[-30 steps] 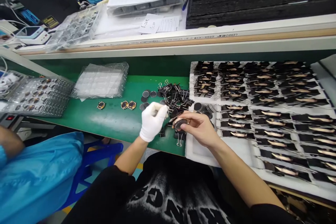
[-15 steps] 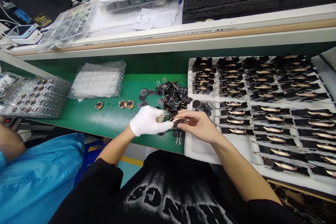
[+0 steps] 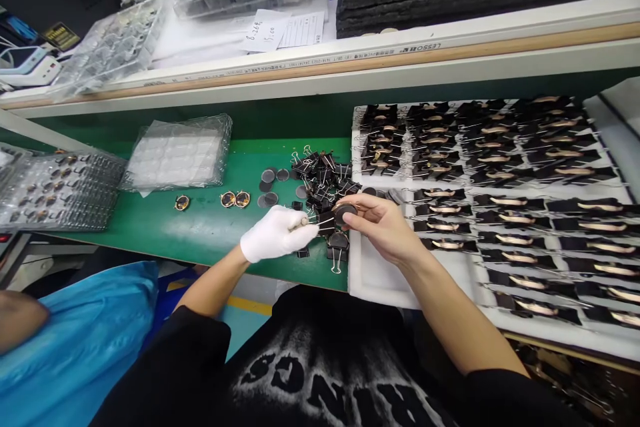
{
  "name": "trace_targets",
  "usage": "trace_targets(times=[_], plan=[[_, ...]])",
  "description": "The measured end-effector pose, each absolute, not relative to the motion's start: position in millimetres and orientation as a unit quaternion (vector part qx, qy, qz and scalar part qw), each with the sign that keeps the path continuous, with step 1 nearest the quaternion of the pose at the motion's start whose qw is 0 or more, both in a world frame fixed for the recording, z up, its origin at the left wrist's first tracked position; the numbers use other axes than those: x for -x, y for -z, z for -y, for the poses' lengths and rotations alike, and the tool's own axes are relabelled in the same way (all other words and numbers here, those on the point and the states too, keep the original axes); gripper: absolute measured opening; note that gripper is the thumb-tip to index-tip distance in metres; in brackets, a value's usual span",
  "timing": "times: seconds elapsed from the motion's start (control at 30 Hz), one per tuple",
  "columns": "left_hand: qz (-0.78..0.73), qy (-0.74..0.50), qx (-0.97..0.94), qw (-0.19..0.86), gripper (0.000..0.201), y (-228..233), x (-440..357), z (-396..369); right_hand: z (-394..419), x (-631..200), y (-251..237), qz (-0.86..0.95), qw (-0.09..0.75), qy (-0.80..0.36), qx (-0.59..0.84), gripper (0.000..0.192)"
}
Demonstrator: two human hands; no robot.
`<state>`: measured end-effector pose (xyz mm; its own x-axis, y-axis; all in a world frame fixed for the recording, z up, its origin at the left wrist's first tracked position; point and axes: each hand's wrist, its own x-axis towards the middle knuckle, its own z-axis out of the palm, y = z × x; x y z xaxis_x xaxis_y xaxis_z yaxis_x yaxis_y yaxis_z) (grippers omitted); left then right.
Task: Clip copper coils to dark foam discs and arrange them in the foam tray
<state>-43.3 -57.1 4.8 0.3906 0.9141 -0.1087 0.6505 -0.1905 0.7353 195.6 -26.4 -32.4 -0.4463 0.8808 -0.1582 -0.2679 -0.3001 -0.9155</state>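
Two hands met over the green bench: my gloved left hand (image 3: pixel 276 233) pinched a binder clip (image 3: pixel 326 221), right hand (image 3: pixel 380 223) gripped a dark disc (image 3: pixel 345 211). Disc prob. light, thin; best held by edges.

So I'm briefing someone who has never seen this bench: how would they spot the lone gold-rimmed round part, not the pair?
Start at the green bench top and find the clear stack of plastic trays at its back left. Just in front of it lie three gold-rimmed round parts in a row. The lone one sits furthest left, apart from the touching pair nearer the pile of black binder clips.
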Motion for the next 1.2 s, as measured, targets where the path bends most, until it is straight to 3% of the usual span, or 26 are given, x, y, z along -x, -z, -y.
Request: trace_targets(times=[0.37,0.5,0.63,0.73,0.93,1.07,1.2], plan=[[-0.531,-0.164,-0.744,0.372,0.037,-2,48,53,26,-191,30,0.395,0.395,-0.749,0.358,0.039],[-0.616,-0.188,-0.736,0.208,0.045,3,75,37,25,-192,28,0.301,0.428,-0.777,0.35,0.038],[-0.704,-0.079,-0.705,0.039,0.039,13,109,30,24,-193,23,0.209,0.462,-0.795,0.333,0.037],[-0.735,-0.082,-0.672,0.014,0.037,19,119,35,25,-192,22,0.178,0.453,-0.806,0.336,0.037],[-0.718,-0.052,-0.692,0.058,0.05,43,83,45,31,-186,26,0.246,0.387,-0.814,0.356,0.028],[-0.706,-0.117,-0.696,0.059,0.049,47,68,45,34,-186,31,0.356,0.336,-0.803,0.339,0.026],[-0.676,-0.236,-0.696,0.051,0.05,22,52,59,37,-186,35,0.499,0.328,-0.741,0.307,0.028]])
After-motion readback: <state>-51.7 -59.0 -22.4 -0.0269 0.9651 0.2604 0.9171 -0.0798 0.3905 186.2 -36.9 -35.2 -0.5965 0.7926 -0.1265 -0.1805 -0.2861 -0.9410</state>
